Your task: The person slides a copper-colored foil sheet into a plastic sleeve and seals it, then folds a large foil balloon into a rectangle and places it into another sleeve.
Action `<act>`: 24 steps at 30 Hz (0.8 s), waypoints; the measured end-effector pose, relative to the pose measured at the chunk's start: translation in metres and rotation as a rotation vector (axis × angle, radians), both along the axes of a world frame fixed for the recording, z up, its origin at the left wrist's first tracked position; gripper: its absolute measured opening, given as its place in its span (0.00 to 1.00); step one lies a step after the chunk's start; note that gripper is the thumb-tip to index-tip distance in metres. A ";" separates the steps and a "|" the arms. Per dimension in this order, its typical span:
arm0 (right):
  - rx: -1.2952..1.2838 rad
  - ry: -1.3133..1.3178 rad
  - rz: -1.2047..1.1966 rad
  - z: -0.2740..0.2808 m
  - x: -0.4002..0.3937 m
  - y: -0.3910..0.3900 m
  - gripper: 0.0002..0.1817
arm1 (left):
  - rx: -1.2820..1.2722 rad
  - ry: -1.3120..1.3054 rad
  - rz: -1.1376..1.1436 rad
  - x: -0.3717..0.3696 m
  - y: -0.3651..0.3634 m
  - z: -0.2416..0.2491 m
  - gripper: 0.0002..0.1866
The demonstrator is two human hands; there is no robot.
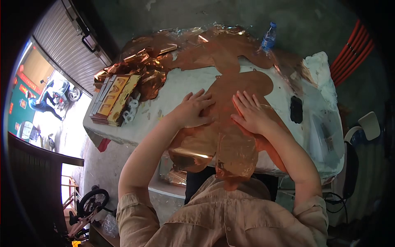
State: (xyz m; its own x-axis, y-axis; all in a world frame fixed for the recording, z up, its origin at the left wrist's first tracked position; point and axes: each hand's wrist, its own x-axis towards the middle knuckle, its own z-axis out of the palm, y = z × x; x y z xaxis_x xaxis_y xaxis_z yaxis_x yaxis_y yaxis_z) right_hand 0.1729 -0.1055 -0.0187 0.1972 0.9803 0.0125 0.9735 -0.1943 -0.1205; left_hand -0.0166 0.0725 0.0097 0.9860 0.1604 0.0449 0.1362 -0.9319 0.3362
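A copper-coloured foil balloon, flat and with rounded lobes, lies over the front of the table, its shiny near end hanging over the edge toward my body. My left hand rests palm down at its left edge, fingers spread. On its right part my right hand lies flat with the fingers stretched out. More copper foil sheets are spread across the far side of the table, and a crumpled heap of foil sits at the left.
The white-covered table carries a stack of printed packs, white rings, a black oblong object and a water bottle. A chair stands right; a small bicycle is lower left. Outside, a person is beside a scooter.
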 end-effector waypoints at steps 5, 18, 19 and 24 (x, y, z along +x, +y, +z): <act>0.004 0.002 0.005 0.000 0.000 -0.001 0.38 | 0.033 -0.109 -0.004 0.018 0.006 -0.003 0.25; 0.118 0.168 -0.001 -0.004 0.007 -0.006 0.38 | 0.083 -0.348 -0.048 0.043 -0.004 -0.026 0.16; 0.118 0.163 -0.017 -0.002 0.010 -0.010 0.38 | 0.087 -0.343 -0.042 0.043 -0.004 -0.025 0.16; 0.022 0.043 -0.099 0.028 0.040 -0.038 0.15 | 0.072 -0.311 -0.034 0.044 -0.008 -0.019 0.18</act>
State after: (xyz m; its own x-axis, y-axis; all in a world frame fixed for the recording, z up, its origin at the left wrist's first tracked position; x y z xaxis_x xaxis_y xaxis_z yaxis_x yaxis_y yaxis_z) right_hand 0.2130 -0.1437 0.0094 0.2942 0.9555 0.0229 0.9434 -0.2865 -0.1670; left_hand 0.0274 0.0643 -0.0094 0.9280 0.1131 0.3550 0.0057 -0.9570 0.2900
